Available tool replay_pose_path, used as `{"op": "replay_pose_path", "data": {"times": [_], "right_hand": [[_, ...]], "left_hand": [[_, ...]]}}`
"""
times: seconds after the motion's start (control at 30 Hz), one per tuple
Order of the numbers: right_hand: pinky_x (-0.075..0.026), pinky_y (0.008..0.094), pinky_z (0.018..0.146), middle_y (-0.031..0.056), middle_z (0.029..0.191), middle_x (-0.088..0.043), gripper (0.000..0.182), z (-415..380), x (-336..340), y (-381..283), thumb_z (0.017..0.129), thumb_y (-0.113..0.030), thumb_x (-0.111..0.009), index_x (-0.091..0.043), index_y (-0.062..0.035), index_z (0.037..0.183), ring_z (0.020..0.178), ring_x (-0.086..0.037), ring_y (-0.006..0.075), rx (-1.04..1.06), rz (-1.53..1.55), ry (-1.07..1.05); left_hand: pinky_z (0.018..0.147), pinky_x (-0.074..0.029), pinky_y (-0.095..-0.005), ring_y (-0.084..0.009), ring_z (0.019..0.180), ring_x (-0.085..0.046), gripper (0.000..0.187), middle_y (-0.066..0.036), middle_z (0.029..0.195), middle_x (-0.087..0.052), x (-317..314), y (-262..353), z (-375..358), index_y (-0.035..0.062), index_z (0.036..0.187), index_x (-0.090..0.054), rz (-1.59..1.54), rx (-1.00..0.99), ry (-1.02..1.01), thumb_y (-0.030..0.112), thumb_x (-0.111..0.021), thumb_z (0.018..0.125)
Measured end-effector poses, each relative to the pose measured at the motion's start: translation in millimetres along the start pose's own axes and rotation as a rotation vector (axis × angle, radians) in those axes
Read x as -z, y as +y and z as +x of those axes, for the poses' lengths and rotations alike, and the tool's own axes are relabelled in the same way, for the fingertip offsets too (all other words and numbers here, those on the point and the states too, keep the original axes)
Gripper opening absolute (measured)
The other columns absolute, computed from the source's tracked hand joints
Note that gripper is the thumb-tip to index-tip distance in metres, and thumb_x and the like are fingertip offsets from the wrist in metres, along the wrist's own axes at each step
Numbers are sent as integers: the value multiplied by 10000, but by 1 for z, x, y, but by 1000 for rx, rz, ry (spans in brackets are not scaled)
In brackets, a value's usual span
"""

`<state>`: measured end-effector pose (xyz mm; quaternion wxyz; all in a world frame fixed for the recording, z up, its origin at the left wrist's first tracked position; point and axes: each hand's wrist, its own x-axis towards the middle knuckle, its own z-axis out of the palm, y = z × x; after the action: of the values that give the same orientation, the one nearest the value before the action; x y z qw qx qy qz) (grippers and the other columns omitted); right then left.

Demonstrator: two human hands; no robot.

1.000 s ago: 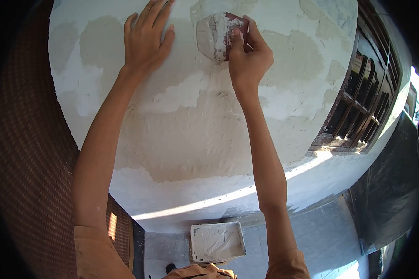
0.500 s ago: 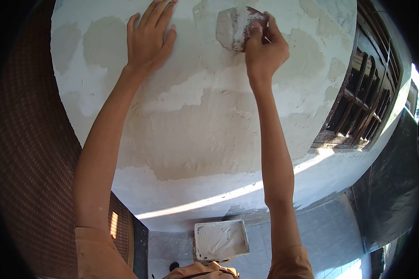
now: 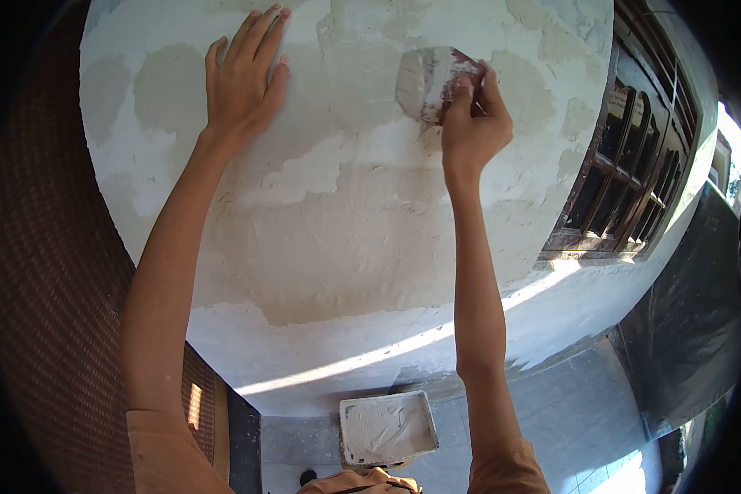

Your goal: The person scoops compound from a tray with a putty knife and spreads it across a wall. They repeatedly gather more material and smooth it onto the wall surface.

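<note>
At nine o'clock, a brown woven panel (image 3: 45, 214) borders the pale wall (image 3: 247, 346). At eleven o'clock, the left hand (image 3: 240, 97) lies palm toward the wall, open, with its fingers spread and thumb held apart; it has hold of nothing. A broad beige filler patch (image 3: 329, 255) covers the wall around the centre, with uneven edges and small ridges. At six o'clock, a rectangular tray (image 3: 345, 440) of whitish filler sits low, near the foot of the wall. At one o'clock, the right hand (image 3: 476, 132) is partly closed, pinching a dark red scraper (image 3: 459, 72) between thumb and fingers. The scraper is at the wall, smeared with pale filler, its pale part toward nine o'clock from the grip. Further right are a dark wooden window (image 3: 613, 177) toward two o'clock and a black sheet (image 3: 687, 325) between three and four.
</note>
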<state>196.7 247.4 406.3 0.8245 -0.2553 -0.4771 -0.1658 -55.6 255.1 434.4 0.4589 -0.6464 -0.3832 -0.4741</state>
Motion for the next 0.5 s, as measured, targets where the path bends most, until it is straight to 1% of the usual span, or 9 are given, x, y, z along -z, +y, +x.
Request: {"op": "replay_pose_path", "data": {"times": [0.03,0.07,0.17,0.23,0.27,0.3,0.37,0.43,0.5], "right_hand": [[-514,278,688,150,866,-715,326,14,18,17,888,-39,-618,-640,35,1205,703,-639,139,-10,-7,104],[-540,294,717,167,930,-723,327,24,39,13,889,-23,-605,-632,56,1205,774,-680,172,-116,-74,163],[-554,278,616,202,996,-703,324,38,68,24,903,1,-578,-610,88,1213,773,-684,181,-174,-23,328],[-553,297,627,207,1010,-698,348,29,51,16,899,-18,-598,-606,66,1237,782,-685,190,-163,194,231],[-539,294,629,192,990,-703,363,23,34,19,896,-35,-612,-608,46,1250,755,-673,168,-115,147,145],[-524,284,626,180,975,-709,355,14,20,-5,892,-35,-615,-619,40,1239,728,-656,157,-252,177,10],[-519,284,632,168,955,-713,335,9,-4,7,888,-32,-613,-633,50,1212,711,-643,150,-85,31,-39],[-519,285,630,168,953,-713,328,21,11,11,888,-30,-614,-637,51,1205,715,-645,149,-128,49,49],[-517,283,620,164,946,-712,320,38,38,29,893,-26,-609,-636,58,1201,714,-648,148,-128,23,209]], "left_hand": [[1135,-199,-542,-333,1420,-297,626,-181,1493,-368,1,1,0,-47,1431,-378,-4,18,-18,78,-471,825],[1135,-199,-542,-333,1420,-297,626,-181,1493,-368,-1,2,-1,-47,1431,-378,-3,23,-21,78,-471,825],[1138,-198,-537,-339,1420,-295,629,-183,1490,-373,-7,4,-2,-46,1435,-375,-38,21,40,70,-467,824],[1140,-195,-532,-347,1416,-297,629,-190,1490,-370,-7,6,-1,-52,1431,-375,-20,40,27,65,-469,820],[1140,-195,-532,-347,1416,-297,629,-190,1490,-370,-7,7,-1,-52,1431,-375,-24,37,27,65,-469,820],[1141,-194,-532,-348,1414,-300,623,-193,1487,-373,-5,7,-1,-56,1426,-380,-18,32,24,63,-464,821],[1141,-193,-532,-349,1411,-303,616,-197,1485,-376,-10,2,-2,-59,1421,-385,-10,33,25,62,-459,821],[1121,-203,-505,-208,1419,-338,570,-17,1503,-422,-23,-7,-2,165,1481,-395,54,-54,190,172,-454,914],[1114,-205,-504,-204,1421,-333,570,-15,1507,-417,-28,-9,-1,166,1479,-400,47,-50,207,169,-450,911]]}}
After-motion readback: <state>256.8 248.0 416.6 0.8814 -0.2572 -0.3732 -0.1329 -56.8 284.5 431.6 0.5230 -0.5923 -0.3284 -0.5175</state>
